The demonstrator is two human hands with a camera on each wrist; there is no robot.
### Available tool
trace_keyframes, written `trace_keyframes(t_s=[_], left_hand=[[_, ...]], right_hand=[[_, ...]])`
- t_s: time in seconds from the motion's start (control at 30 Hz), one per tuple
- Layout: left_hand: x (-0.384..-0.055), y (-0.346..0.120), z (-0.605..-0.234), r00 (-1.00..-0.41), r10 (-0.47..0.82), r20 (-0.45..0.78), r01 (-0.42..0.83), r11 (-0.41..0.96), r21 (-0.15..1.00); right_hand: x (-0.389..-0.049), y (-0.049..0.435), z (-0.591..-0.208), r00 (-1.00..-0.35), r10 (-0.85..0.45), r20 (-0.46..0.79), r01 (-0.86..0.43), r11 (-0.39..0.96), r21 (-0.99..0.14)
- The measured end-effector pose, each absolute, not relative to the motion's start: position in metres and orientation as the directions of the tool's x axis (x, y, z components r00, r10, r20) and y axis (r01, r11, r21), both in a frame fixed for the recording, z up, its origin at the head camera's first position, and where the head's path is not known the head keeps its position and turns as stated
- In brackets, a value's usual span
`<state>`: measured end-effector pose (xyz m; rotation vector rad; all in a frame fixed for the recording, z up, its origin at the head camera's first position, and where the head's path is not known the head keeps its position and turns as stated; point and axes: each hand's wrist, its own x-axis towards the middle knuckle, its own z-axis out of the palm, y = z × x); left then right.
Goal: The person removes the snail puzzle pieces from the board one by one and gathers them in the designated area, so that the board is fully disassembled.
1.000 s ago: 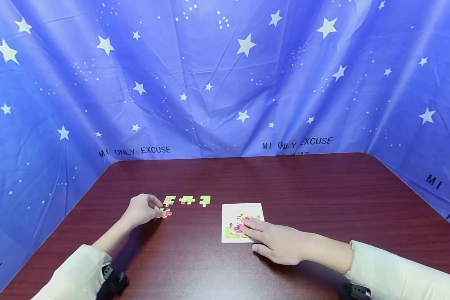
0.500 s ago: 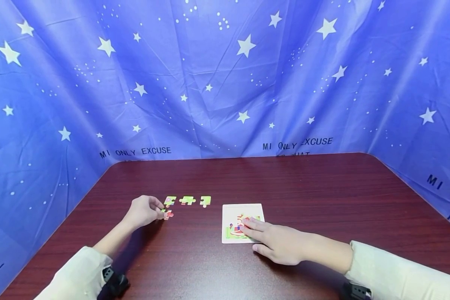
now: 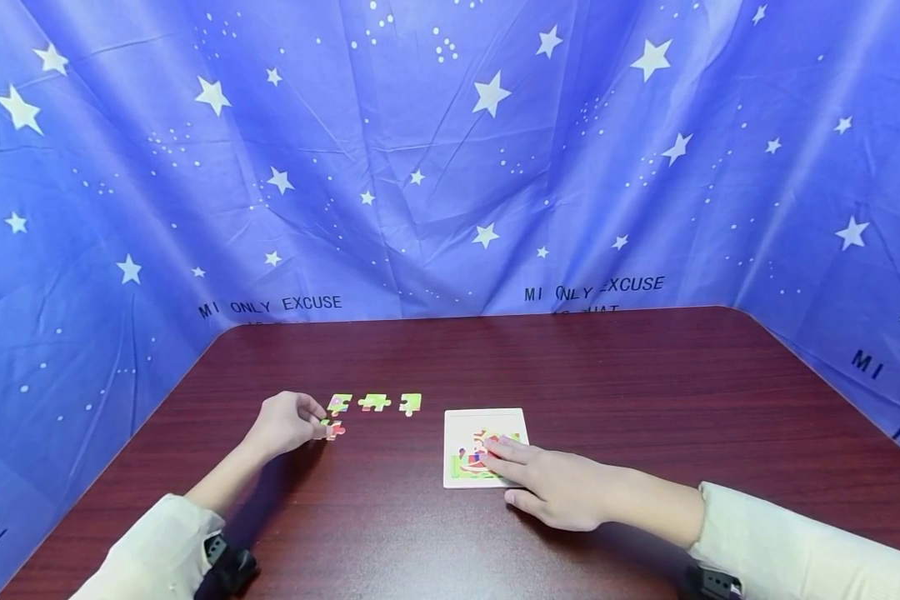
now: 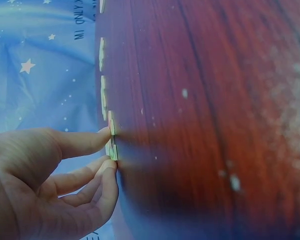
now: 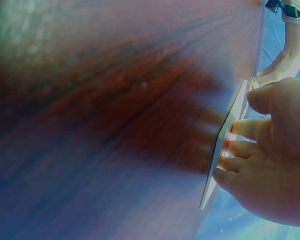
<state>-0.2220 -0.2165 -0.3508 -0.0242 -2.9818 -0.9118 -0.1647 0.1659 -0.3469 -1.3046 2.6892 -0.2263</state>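
In the head view, my left hand [image 3: 279, 423] pinches a red and green jigsaw piece [image 3: 335, 431] by its left side, low at the tabletop. From the left wrist, thumb and fingertips meet the edges of this jigsaw piece [image 4: 113, 147], seen nearly edge-on. My right hand [image 3: 558, 485] lies with fingers extended over a white-framed puzzle board [image 3: 457, 425]. Part of the board's colourful picture is covered by those fingers. The right wrist view shows the fingertips resting on the thin board [image 5: 216, 150] from its side.
Behind the pinched piece, a row of green jigsaw pieces lies on the dark wooden table [image 3: 420, 533]: a left piece [image 3: 339, 403], a middle piece [image 3: 375, 402] and a right piece [image 3: 410, 403]. A blue star-patterned curtain [image 3: 420, 125] surrounds the table's back and sides.
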Motion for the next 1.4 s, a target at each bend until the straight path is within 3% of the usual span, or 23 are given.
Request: trace_keyframes(t_s=[0.43, 0.73, 1.03, 1.23, 1.4], left_hand=[[-0.220, -0.208, -0.333, -0.995, 0.043, 0.088, 0.082, 0.858, 0.508], [-0.218, -0.144, -0.329, -0.944, 0.309, 0.118, 0.323, 0.785, 0.528], [-0.218, -0.084, -0.342, -0.839, 0.528, 0.131, 0.516, 0.696, 0.499], [-0.218, -0.062, -0.346, -0.803, 0.581, 0.131, 0.565, 0.675, 0.475], [-0.219, -0.051, -0.351, -0.808, 0.578, 0.112, 0.559, 0.691, 0.458]], right_hand=[[-0.165, 0.165, -0.346, -0.625, -0.776, -0.083, -0.751, 0.627, -0.205], [-0.165, 0.166, -0.347, -0.626, -0.776, -0.082, -0.750, 0.627, -0.209], [-0.166, 0.167, -0.347, -0.613, -0.788, -0.054, -0.769, 0.611, -0.190], [-0.166, 0.167, -0.348, -0.610, -0.790, -0.055, -0.772, 0.609, -0.183], [-0.166, 0.166, -0.349, -0.616, -0.785, -0.071, -0.765, 0.617, -0.182]])
